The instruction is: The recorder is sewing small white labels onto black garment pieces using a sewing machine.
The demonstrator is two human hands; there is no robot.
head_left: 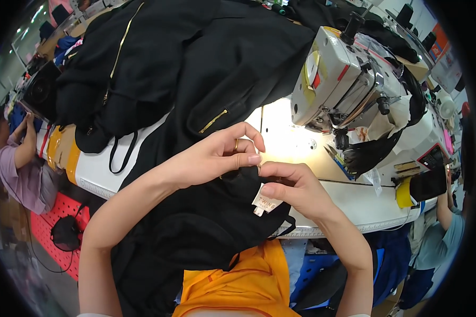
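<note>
Black fabric garments (164, 232) with gold zippers (212, 120) spread over the white table and hang toward me. My left hand (232, 153), with a ring on a finger, has its thumb and fingertips closed at the garment's upper edge on something thin that I cannot make out. Just to its right, my right hand (293, 185) grips the garment edge, its thumb on a white sewn label (263, 203). A sewing machine (328, 79) stands behind my hands, its bed (275, 142) brightly lit.
A co-worker (24, 174) in lilac is at the left beside a red perforated board (58, 259). Another person (436, 243) works at the far right. A black device (428, 184) and yellow tape roll (404, 195) lie right of the machine; a ruler strip (317, 231) edges the table.
</note>
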